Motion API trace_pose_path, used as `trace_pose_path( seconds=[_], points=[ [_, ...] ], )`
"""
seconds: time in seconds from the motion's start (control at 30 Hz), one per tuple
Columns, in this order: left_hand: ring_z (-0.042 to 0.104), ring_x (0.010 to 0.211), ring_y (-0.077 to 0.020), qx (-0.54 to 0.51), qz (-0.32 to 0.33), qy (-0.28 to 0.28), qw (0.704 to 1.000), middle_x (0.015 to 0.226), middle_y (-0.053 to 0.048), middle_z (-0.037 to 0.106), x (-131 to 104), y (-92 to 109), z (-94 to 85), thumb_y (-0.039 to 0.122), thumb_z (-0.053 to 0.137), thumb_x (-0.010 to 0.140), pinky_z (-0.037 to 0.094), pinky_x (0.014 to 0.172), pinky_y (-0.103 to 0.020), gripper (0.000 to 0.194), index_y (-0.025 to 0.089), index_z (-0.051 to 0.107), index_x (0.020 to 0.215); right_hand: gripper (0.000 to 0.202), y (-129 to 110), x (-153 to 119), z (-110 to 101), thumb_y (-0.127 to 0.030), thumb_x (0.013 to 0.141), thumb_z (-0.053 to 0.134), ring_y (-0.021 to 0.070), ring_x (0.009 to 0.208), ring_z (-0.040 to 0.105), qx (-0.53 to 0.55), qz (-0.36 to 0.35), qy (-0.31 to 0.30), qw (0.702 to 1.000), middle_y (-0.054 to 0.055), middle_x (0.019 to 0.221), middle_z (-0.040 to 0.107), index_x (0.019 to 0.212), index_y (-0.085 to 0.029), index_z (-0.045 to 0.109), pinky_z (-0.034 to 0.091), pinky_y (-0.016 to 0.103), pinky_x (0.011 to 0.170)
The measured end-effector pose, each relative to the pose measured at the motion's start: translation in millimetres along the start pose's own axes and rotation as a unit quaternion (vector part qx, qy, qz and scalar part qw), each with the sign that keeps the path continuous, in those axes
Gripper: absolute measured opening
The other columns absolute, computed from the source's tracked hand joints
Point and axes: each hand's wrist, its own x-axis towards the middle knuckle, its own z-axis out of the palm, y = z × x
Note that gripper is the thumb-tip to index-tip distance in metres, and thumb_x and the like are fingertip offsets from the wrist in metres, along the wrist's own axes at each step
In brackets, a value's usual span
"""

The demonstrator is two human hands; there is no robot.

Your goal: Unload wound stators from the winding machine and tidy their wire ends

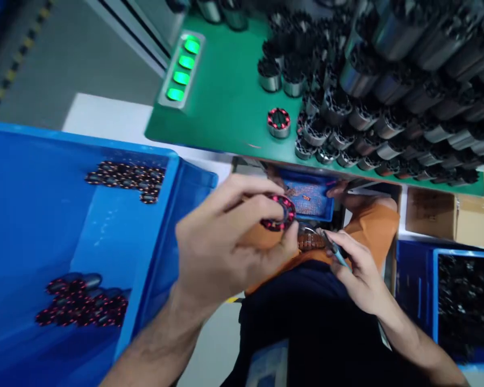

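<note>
Nearest to the camera is the left hand [229,242], and its grip is closed around a small red-spotted ring [289,215]: the thumb supports it from below, the bent fingers come from above (one fingertip seems to enter the hole, but I cannot be sure). This ring is in the air, on the person's side of the near edge of the green tabletop [226,107], and it appears just beside the left corner of a small blue tray [319,217]. The right hand [357,263] has its grip closed too, with thumb and fingers pinching a slim blue-handled tool [341,257]; the tip points toward the ring and looks apart from it.

To work well here, I would hold the ring firmly but without hard squeezing, because the red parts could be scratched. The tool is better guided by small finger movements, with its tip kept away from the left thumb. Another ring [279,132] stands near the tabletop's near edge (a careless elbow might knock it).
</note>
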Motion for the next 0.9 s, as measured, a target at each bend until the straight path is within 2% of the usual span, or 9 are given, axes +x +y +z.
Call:
trace_pose_path(
  seconds=[0.1,0.23,0.33,0.47,0.67,0.9],
  points=[
    [0.071,0.088,-0.0191,-0.027,-0.017,-0.007,0.999,0.106,0.0,0.073,-19.9,13.6,18.7,0.026,0.086,0.079,0.06,0.075,-0.033,0.02,0.029,0.069,0.089,0.071,-19.1,8.0,-0.5,-0.004,0.089,0.051,0.0153,0.097,0.061,0.035,-0.032,0.004,0.999,0.002,0.111,0.064,0.152,-0.038,0.053,0.052,0.031,0.089],
    [0.071,0.086,-0.0146,-0.028,-0.011,0.004,1.0,0.107,0.0,0.072,-27.1,10.4,30.6,0.026,0.089,0.079,0.059,0.071,-0.028,0.025,0.026,0.067,0.091,0.07,-19.2,11.7,-1.8,-0.006,0.09,0.052,0.0175,0.1,0.06,0.032,-0.018,0.002,0.999,0.003,0.111,0.063,0.153,-0.037,0.052,0.051,0.035,0.092],
    [0.07,0.085,-0.0114,-0.009,0.02,0.004,1.0,0.105,0.0,0.072,-26.1,7.5,30.0,0.028,0.088,0.082,0.059,0.072,-0.026,0.023,0.024,0.066,0.089,0.07,-11.6,10.4,-2.6,-0.008,0.089,0.053,0.0192,0.104,0.06,0.032,-0.008,-0.003,0.999,0.004,0.116,0.063,0.153,-0.037,0.052,0.051,0.037,0.094],
    [0.07,0.085,-0.0123,-0.01,0.034,-0.007,0.999,0.1,0.001,0.072,-25.7,7.2,28.7,0.029,0.087,0.084,0.058,0.074,-0.028,0.023,0.023,0.065,0.086,0.072,-8.8,10.8,-2.0,-0.006,0.088,0.053,0.019,0.106,0.06,0.042,-0.014,-0.007,0.999,0.004,0.125,0.064,0.153,-0.038,0.053,0.05,0.037,0.097],
    [0.07,0.083,-0.0109,-0.022,0.016,-0.01,1.0,0.099,0.001,0.073,-26.6,7.6,28.7,0.033,0.083,0.087,0.059,0.073,-0.026,0.023,0.024,0.063,0.082,0.072,-14.3,12.2,-1.7,-0.004,0.086,0.053,0.0153,0.091,0.059,0.026,-0.026,0.006,0.999,0.001,0.11,0.067,0.15,-0.037,0.057,0.051,0.032,0.084],
    [0.069,0.082,-0.013,-0.045,-0.008,-0.013,0.999,0.099,0.002,0.072,-30.3,6.1,28.7,0.032,0.084,0.086,0.06,0.068,-0.029,0.021,0.028,0.064,0.084,0.067,-12.9,11.3,1.8,-0.003,0.087,0.055,0.0121,0.083,0.062,0.012,-0.052,0.028,0.998,0.0,0.114,0.075,0.145,-0.036,0.062,0.052,0.027,0.076]
  ],
)
